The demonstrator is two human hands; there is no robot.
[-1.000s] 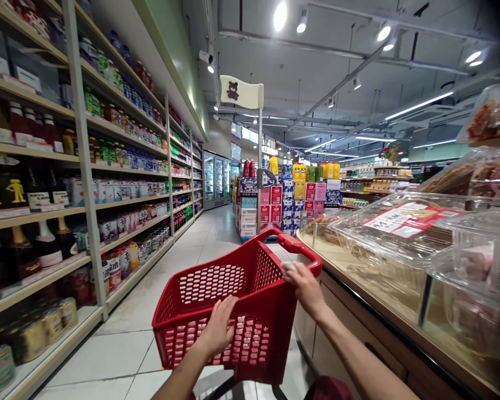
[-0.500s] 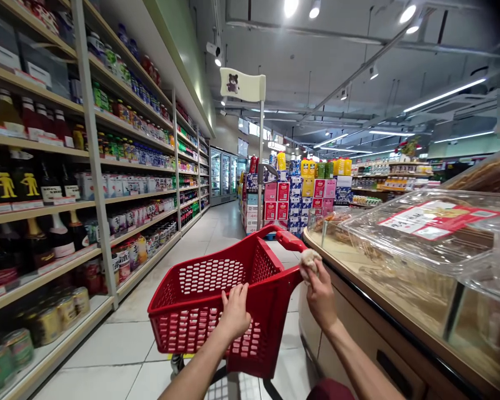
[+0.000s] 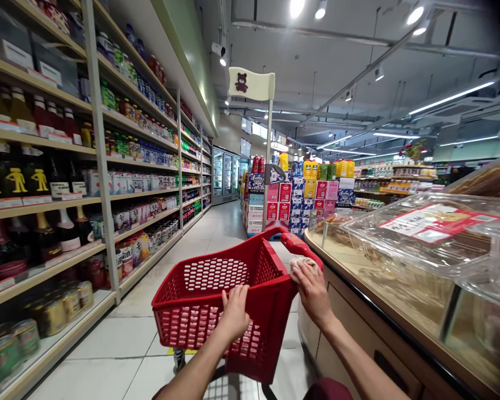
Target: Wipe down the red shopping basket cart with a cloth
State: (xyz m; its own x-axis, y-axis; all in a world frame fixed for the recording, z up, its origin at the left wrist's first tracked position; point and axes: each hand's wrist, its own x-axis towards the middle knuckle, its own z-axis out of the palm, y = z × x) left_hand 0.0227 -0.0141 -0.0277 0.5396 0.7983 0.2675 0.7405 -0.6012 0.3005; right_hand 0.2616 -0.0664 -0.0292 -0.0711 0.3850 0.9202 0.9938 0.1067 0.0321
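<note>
On the tiled floor (image 3: 104,338), a red cart (image 3: 269,316), its wiping apparently under way, not finished.
Over the cart's near rim (image 3: 191,303), the left hand (image 3: 235,314) bends its fingers loosely; whether they grip is unclear. At the handle's (image 3: 294,243) near end, the right hand (image 3: 314,291) closes its fingers over a pale cloth (image 3: 297,263); what's left cannot be told.

Left side: tall shelving (image 3: 101,166), rows receding. Dark bottles with yellow figures (image 3: 18,180) at mid-height; gold and green cans (image 3: 56,315) on the lowest shelf. Far end, glass-door coolers (image 3: 223,175). Centre back, stacked cartons (image 3: 283,211), yellow bottles (image 3: 310,168) on top. Right: wood-fronted counter (image 3: 350,294) bearing clear plastic boxes (image 3: 412,250) (one label red and white). Pale floor tiles (image 3: 104,339).
</note>
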